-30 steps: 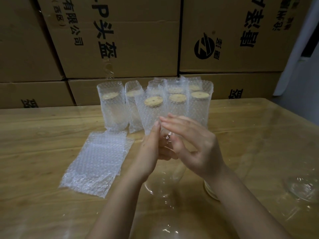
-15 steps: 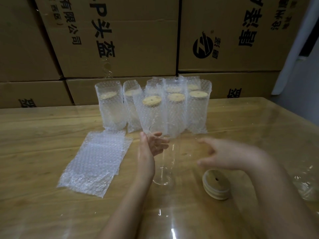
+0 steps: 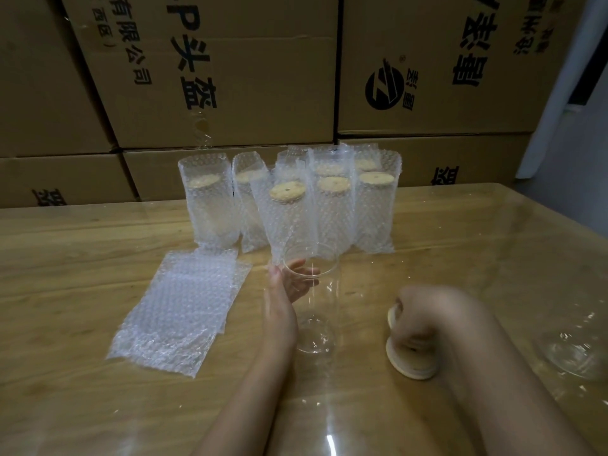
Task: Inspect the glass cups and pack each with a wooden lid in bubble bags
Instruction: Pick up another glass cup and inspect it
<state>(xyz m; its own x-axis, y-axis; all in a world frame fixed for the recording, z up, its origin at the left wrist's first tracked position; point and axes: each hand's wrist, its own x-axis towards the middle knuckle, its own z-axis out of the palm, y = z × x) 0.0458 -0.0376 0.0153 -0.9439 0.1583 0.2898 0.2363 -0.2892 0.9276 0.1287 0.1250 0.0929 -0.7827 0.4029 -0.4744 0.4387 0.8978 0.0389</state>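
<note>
A clear glass cup stands upright on the table in front of me. My left hand holds it from the left, thumb on the near side and fingers seen through the glass. To the right, my right hand curls down onto a small stack of wooden lids and grips the top one. Flat empty bubble bags lie to the left. Several packed cups in bubble bags, each with a wooden lid, stand behind.
The wooden table has a glossy clear cover. More bare glassware sits at the right edge. Stacked cardboard boxes form a wall right behind the table.
My right hand left the cup, swung right and dropped onto the lid stack. My left hand set the cup upright and keeps holding it.
</note>
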